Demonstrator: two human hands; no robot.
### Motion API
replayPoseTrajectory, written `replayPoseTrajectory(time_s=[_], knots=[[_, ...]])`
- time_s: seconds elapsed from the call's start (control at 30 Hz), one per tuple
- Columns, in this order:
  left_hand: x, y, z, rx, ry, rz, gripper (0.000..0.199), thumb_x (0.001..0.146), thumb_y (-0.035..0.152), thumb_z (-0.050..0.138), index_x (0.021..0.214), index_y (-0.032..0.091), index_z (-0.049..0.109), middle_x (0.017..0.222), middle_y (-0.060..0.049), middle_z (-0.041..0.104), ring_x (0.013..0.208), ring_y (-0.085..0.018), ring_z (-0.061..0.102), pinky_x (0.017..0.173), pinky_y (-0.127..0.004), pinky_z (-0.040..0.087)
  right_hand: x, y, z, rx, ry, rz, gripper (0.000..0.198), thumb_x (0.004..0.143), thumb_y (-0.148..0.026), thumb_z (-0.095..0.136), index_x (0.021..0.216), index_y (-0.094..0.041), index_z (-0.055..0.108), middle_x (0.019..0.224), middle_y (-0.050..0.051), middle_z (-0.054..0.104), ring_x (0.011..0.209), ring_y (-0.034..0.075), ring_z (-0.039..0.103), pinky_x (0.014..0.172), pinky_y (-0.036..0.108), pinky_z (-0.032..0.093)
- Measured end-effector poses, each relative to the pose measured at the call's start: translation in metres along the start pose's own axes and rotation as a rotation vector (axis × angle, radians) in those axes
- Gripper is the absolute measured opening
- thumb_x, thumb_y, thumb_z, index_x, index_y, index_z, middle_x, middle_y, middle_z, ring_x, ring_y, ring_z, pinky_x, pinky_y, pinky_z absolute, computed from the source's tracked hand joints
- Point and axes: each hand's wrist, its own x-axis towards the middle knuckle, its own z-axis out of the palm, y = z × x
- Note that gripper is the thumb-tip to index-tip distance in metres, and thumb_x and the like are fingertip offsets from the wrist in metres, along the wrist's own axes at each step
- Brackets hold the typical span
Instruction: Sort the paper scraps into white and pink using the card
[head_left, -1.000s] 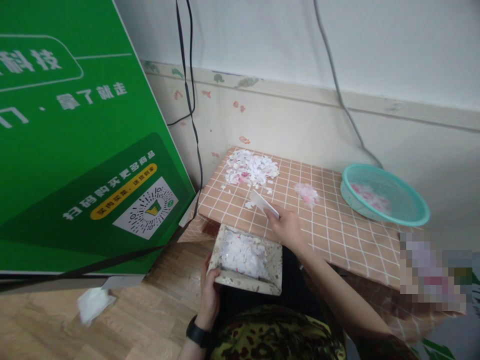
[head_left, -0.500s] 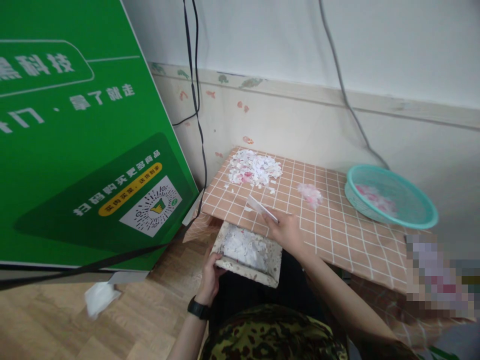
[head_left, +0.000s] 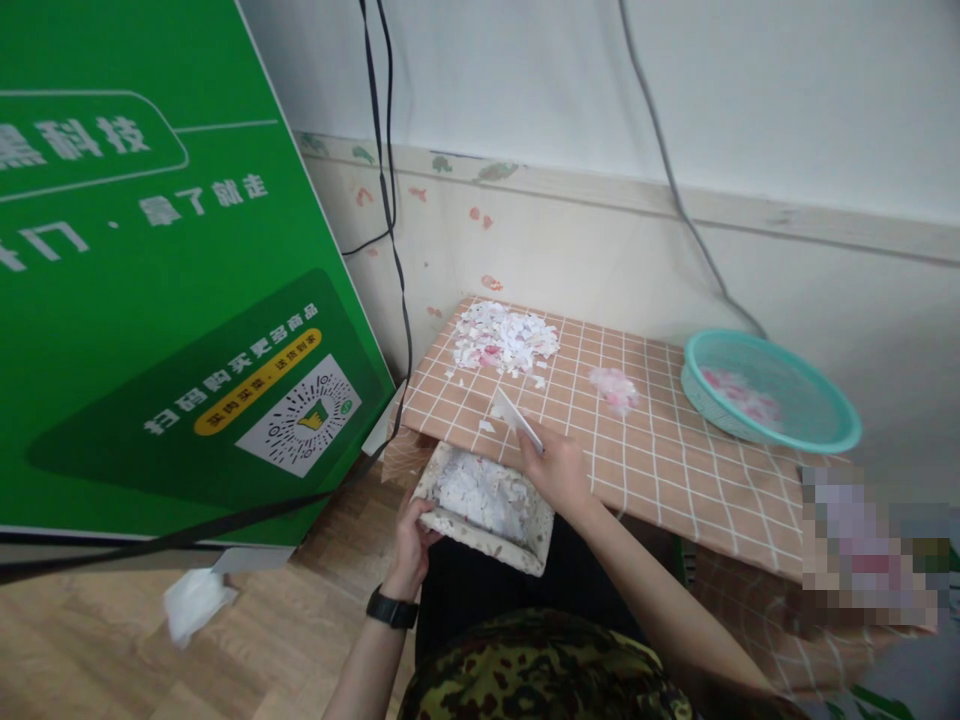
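Note:
My left hand (head_left: pixel 412 540) is closed on the left side of a speckled off-white box (head_left: pixel 487 555), held at the table's front edge, above my lap. White paper scraps (head_left: pixel 480 488) lie inside it. My right hand (head_left: pixel 561 470) grips a thin white strip (head_left: pixel 516 418) whose material I cannot make out. The strip's far end is at the tabletop, close to a few loose scraps near the edge. Farther back is a pile of torn white paper (head_left: pixel 506 337) with pink bits. A smaller pinkish heap (head_left: pixel 613 390) lies to its right.
A turquoise plastic basket (head_left: pixel 772 425) with pinkish scraps stands on the checked tablecloth (head_left: pixel 675 480) at the right. A green printed panel (head_left: pixel 150 250) rises at the left, with black cables (head_left: pixel 390 200) hanging beside it. A white bag-like item (head_left: pixel 196 602) lies on the wooden floor.
My right hand and the strip have moved slightly left, and a small scrap by the strip is nearer the table edge. The box has shifted a little left. The whole view has moved slightly too.

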Motion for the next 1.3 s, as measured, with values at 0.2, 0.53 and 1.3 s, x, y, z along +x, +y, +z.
replayPoseTrajectory(time_s=[0.2,0.53,1.3], knots=[[0.004,0.008,-0.005,0.005,0.008,-0.019,0.027,0.059,0.031,0.07,0.081,0.019,0.061,0.071,0.002,0.062,0.063,-0.019,0.061,0.058,-0.031,0.052,-0.003,-0.001,0.002,0.013,0.058,0.01,0.038,0.098,-0.031,0.046,0.124,-0.021,0.072,0.098,0.009,0.08,0.078,0.023,0.075,0.071,0.03,0.055],[0.002,0.013,-0.003,-0.007,-0.015,-0.027,0.026,0.058,0.03,0.071,0.08,0.019,0.063,0.067,0.002,0.064,0.061,-0.019,0.061,0.057,-0.031,0.051,0.004,0.006,0.003,0.046,0.054,0.05,0.038,0.098,-0.033,0.046,0.122,-0.019,0.073,0.087,0.008,0.079,0.07,0.023,0.073,0.067,0.03,0.053],[0.01,0.008,-0.007,-0.062,-0.013,-0.015,0.024,0.058,0.026,0.069,0.08,0.018,0.066,0.066,0.001,0.063,0.056,-0.017,0.058,0.053,-0.029,0.049,-0.004,0.006,0.0,0.163,-0.162,-0.115,0.038,0.093,-0.015,0.052,0.123,-0.029,0.072,0.12,0.002,0.074,0.103,0.022,0.074,0.092,0.036,0.058]])
